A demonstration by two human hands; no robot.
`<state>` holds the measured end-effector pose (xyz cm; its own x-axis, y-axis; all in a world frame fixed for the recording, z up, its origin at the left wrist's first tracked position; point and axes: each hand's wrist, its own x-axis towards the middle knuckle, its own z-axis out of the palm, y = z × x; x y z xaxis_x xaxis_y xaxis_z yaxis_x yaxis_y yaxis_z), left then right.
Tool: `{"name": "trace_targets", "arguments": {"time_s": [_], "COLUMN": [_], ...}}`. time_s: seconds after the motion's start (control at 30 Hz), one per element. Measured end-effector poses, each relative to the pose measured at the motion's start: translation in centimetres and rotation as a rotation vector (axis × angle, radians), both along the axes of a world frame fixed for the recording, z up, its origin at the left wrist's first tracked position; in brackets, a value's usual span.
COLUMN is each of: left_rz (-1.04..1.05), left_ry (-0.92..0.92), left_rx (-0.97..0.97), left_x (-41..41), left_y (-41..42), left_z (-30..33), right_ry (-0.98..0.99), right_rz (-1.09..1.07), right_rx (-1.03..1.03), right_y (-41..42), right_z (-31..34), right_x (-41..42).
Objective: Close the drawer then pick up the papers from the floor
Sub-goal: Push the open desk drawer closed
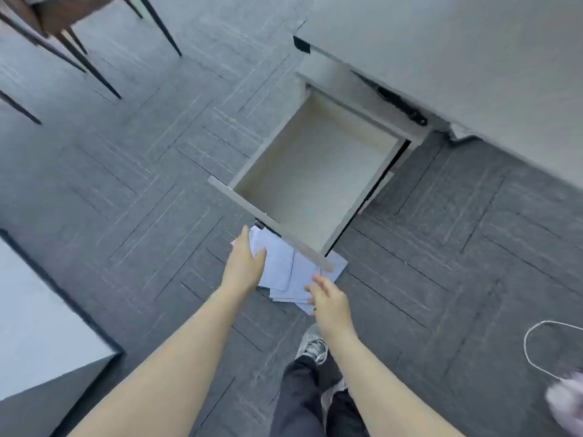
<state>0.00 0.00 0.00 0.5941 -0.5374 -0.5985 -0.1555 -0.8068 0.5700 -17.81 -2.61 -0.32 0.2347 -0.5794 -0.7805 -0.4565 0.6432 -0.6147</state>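
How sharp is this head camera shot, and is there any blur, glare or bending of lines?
Head view: mostly sharp on the open drawer and papers; a pale object at the right edge is smeared; wide-angle bending shows toward the frame edges; lighting is soft and even, no glare, only faint shadows.

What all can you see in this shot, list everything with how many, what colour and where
drawer: one, grey outside, pale inside, pulled open and empty, centre
papers: several sheets, white, on the floor under the drawer's front edge
desk: one, grey, upper right, above the drawer
floor: grey carpet tiles throughout
furniture legs: several, dark, upper left
cabinet: one, pale top, dark edge, lower left
cord: one, white, looped on the floor, right edge
shoe: one, grey-white, below the papers
trouser legs: dark, bottom centre
left hand: open, over the papers
right hand: open, at the papers' near edge
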Motion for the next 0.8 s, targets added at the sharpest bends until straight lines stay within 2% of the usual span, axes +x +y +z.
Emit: {"name": "trace_targets", "arguments": {"time_s": [0.1, 0.2, 0.3, 0.5, 0.8], "left_rz": [0.073, 0.135, 0.187, 0.11, -0.002], "left_ry": [0.053, 0.042, -0.083, -0.223, -0.336], "left_rx": [0.009, -0.038, -0.032, -0.043, -0.048], "left_x": [0.6, 1.0, 1.8, 2.3, 1.8], "left_y": [-1.4, -3.0, -3.9, -7.9, -18.8], "left_z": [-2.7, -4.3, -5.6, -6.7, -7.5], "right_ry": [-0.102, -0.175, -0.225, -0.278, -0.31], "right_rz": [-0.205, -0.38, -0.494, -0.62, -0.587], "right_rx": [0.255, 0.338, 0.363, 0.356, 0.289], "right_y": [0.0, -1.1, -2.4, -6.1, -17.0], "right_z": [-2.6, -3.7, -4.2, -5.2, -5.7], "right_x": [2.0, 2.8, 3.4, 3.8, 2.6]}}
